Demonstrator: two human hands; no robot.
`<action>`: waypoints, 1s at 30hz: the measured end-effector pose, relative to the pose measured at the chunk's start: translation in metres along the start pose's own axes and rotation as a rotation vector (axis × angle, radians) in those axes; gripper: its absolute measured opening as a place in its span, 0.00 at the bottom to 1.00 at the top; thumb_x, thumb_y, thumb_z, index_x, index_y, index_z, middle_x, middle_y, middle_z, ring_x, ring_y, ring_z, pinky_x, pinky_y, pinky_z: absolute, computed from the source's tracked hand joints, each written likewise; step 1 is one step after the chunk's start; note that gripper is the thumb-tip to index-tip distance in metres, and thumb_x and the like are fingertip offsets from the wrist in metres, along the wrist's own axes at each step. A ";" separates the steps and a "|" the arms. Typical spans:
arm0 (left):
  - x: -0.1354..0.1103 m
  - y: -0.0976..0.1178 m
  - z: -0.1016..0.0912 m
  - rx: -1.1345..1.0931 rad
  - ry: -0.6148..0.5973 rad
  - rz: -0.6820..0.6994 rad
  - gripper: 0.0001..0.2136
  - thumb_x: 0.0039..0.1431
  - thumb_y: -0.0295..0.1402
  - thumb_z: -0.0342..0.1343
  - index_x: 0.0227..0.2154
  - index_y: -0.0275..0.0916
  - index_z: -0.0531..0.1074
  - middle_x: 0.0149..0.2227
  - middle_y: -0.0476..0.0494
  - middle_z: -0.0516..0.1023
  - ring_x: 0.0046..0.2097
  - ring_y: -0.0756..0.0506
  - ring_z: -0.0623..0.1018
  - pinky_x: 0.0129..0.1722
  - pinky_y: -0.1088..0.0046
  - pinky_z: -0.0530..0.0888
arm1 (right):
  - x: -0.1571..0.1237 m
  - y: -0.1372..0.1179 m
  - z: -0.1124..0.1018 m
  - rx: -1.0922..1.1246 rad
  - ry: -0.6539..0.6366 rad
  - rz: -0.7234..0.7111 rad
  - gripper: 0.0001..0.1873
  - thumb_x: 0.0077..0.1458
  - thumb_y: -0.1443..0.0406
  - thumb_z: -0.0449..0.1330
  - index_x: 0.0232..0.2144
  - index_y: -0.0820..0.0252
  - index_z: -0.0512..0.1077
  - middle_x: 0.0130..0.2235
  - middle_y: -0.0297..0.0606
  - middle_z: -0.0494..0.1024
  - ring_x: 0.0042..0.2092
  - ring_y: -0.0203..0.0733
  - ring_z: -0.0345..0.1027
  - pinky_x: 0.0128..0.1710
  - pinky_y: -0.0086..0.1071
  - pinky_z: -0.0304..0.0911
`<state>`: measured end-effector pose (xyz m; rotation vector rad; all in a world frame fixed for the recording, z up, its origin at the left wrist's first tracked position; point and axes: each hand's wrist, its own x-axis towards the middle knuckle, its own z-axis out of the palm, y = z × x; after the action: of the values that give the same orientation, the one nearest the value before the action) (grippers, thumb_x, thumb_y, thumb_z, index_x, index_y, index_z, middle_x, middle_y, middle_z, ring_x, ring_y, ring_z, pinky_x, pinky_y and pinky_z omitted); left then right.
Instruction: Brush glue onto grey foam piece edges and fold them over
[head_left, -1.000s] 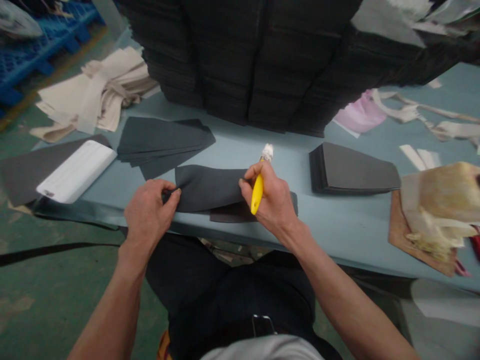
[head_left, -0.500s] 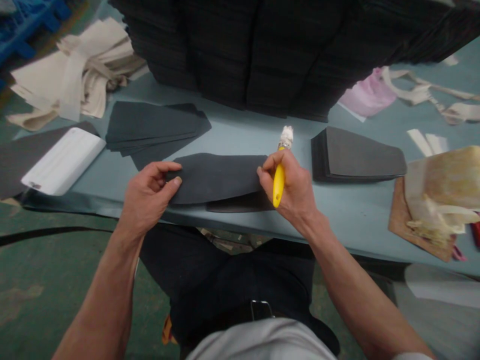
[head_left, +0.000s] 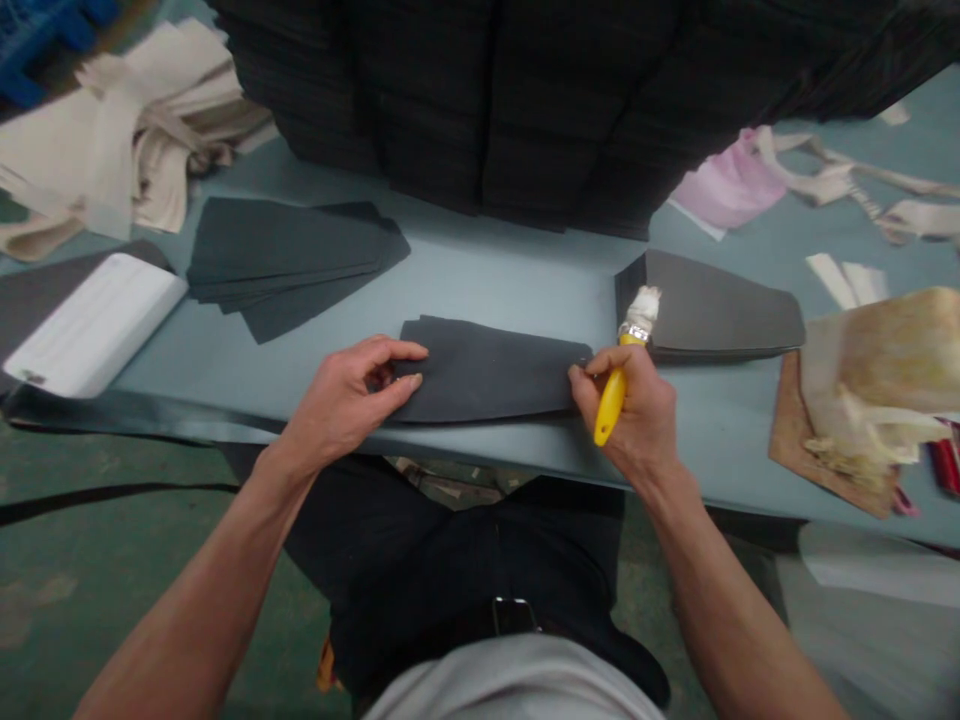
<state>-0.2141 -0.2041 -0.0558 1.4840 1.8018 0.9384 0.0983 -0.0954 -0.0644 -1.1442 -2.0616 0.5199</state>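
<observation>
A dark grey panel [head_left: 495, 372], long and slightly tapered, lies near the table's front edge between my hands. My left hand [head_left: 360, 395] pinches its left end between thumb and fingers. At the right end, my right hand [head_left: 634, 405] grips the panel's corner with thumb and fingertip. That same hand also carries a yellow-handled paintbrush [head_left: 611, 408], whose whitish bristles point up and away from me. Just beyond the brush stands a neat stack of grey panels [head_left: 724, 305]. Several fanned-out dark panels [head_left: 285, 250] lie to the left.
Tall stacks of dark panels [head_left: 465, 110] rise at the back of the table [head_left: 480, 275]. On the left are a white box-like object [head_left: 97, 325] and beige cloth strips [head_left: 127, 130]. Rightward sit a yellowish container [head_left: 885, 350] on a brown board [head_left: 795, 430] and pink cloth [head_left: 731, 185].
Both hands have moved right with the panel, which now covers the dark piece seen beneath it earlier. The brush has come along, its bristles now overlapping the stack's left end.
</observation>
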 end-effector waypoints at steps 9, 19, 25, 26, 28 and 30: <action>0.008 0.001 -0.002 0.079 -0.087 0.048 0.18 0.66 0.46 0.60 0.48 0.40 0.86 0.32 0.48 0.77 0.29 0.49 0.70 0.32 0.70 0.66 | -0.009 0.017 0.011 -0.032 0.028 0.080 0.09 0.61 0.57 0.63 0.35 0.51 0.66 0.26 0.25 0.71 0.22 0.35 0.60 0.27 0.32 0.59; 0.016 -0.001 -0.004 0.090 -0.168 0.072 0.18 0.66 0.45 0.59 0.49 0.41 0.86 0.33 0.47 0.78 0.30 0.49 0.71 0.33 0.69 0.68 | -0.014 0.022 0.011 0.019 0.084 0.142 0.12 0.59 0.56 0.65 0.35 0.50 0.66 0.27 0.27 0.70 0.24 0.37 0.61 0.28 0.34 0.60; 0.014 -0.002 -0.003 0.060 -0.159 0.063 0.18 0.66 0.45 0.60 0.49 0.40 0.87 0.33 0.48 0.78 0.30 0.49 0.71 0.34 0.69 0.67 | -0.015 0.025 0.011 0.042 0.110 0.142 0.12 0.59 0.55 0.66 0.35 0.50 0.66 0.28 0.27 0.69 0.26 0.37 0.60 0.28 0.34 0.59; 0.014 -0.002 -0.003 0.060 -0.155 0.063 0.18 0.66 0.45 0.60 0.49 0.40 0.87 0.33 0.48 0.78 0.30 0.49 0.71 0.34 0.69 0.67 | -0.015 0.025 0.011 0.041 0.105 0.148 0.12 0.59 0.55 0.65 0.35 0.50 0.65 0.28 0.27 0.68 0.26 0.37 0.60 0.28 0.34 0.59; 0.014 -0.003 -0.002 0.065 -0.153 0.065 0.18 0.66 0.45 0.60 0.49 0.40 0.87 0.34 0.47 0.79 0.31 0.49 0.71 0.34 0.69 0.67 | -0.016 0.026 0.011 0.038 0.103 0.156 0.13 0.60 0.55 0.65 0.36 0.50 0.65 0.29 0.27 0.68 0.26 0.37 0.59 0.28 0.34 0.58; 0.014 -0.003 -0.002 0.073 -0.157 0.068 0.18 0.66 0.45 0.59 0.49 0.41 0.87 0.35 0.46 0.80 0.31 0.48 0.71 0.35 0.69 0.67 | -0.016 0.026 0.011 0.029 0.110 0.154 0.12 0.59 0.55 0.65 0.35 0.50 0.65 0.29 0.27 0.68 0.26 0.37 0.59 0.28 0.34 0.58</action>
<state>-0.2197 -0.1907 -0.0573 1.6261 1.6981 0.7722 0.1106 -0.0955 -0.0942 -1.2928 -1.8761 0.5463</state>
